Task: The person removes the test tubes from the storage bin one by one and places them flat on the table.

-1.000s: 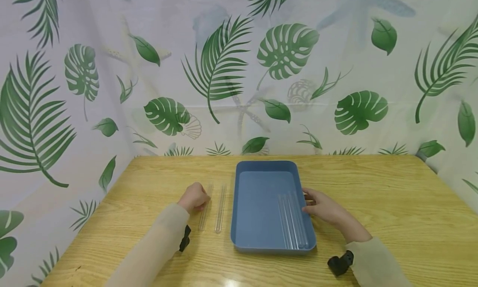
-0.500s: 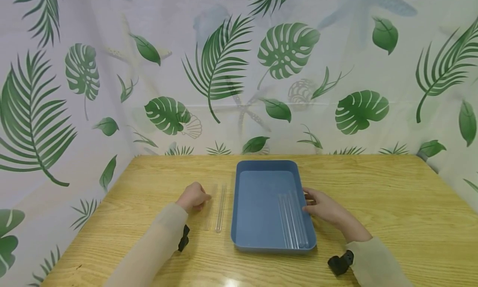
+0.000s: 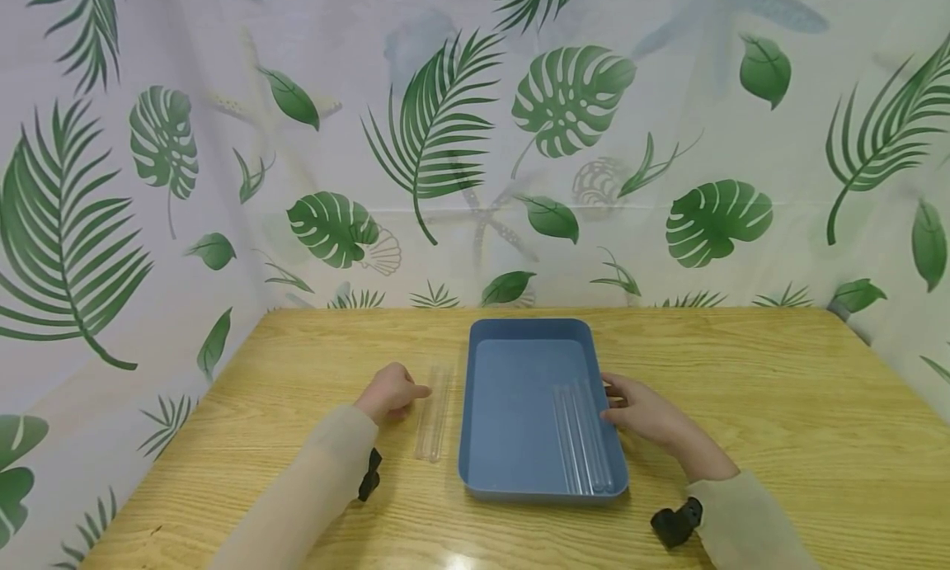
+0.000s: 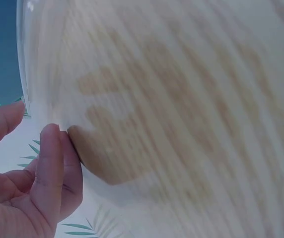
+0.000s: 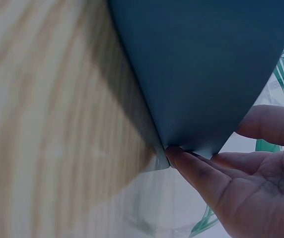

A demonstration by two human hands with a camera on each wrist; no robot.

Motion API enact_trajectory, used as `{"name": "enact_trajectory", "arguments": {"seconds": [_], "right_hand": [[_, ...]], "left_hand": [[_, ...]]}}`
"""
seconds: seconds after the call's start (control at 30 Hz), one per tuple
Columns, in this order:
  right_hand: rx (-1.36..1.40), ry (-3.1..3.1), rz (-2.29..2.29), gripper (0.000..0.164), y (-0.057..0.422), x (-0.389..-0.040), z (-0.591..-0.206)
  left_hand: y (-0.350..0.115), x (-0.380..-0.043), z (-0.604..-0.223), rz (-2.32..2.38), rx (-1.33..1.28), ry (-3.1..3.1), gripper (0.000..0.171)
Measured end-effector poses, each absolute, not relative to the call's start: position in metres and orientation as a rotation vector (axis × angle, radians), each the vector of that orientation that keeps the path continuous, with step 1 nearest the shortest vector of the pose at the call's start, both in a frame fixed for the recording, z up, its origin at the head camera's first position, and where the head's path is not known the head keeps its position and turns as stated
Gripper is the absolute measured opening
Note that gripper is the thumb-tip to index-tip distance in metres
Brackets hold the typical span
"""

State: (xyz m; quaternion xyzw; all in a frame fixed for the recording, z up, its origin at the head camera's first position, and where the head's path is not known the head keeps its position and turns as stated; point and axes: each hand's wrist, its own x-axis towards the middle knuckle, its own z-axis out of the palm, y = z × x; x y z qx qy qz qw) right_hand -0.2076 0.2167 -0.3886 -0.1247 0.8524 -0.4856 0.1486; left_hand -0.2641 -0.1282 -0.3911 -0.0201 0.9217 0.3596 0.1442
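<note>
A pale cloth [image 3: 475,141] printed with green leaves, starfish and shells covers the background, and before it stretches a wooden table [image 3: 735,388] with yellow grain. On the table sits a blue tray [image 3: 512,413], its long sides running away from the person. Two beige sleeves [image 3: 297,487] reach in from the lower edge, one on each side. The right hand [image 3: 646,409] holds the tray's right wall, its thumb over the rim and its other fingers against the outside, low down near the tabletop. The left hand [image 3: 389,391] rests left of the tray, its thumb and fingers loosely parted and gripping nothing, one digit reaching out to the nearer of two clear tubes [image 3: 439,417]. These lie side by side on the wood between that hand and the tray; they are so transparent that I cannot tell whether they touch each other. Several more tubes [image 3: 581,442] lie lengthwise inside the tray, along its right side. A small black device [image 3: 677,522] sits at each wrist.
</note>
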Motion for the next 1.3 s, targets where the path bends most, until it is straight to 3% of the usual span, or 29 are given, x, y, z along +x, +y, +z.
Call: {"name": "enact_trajectory", "arguments": {"seconds": [0.83, 1.3], "right_hand": [[-0.362, 2.449, -1.401, 0.059, 0.216, -0.206, -0.389], [-0.36, 2.469, -1.379, 0.059, 0.216, -0.207, -0.389]], "left_hand": [[-0.136, -0.264, -0.394, 0.951, -0.052, 2.728, 0.038], [-0.141, -0.265, -0.391, 0.978, -0.074, 2.692, 0.044]]}}
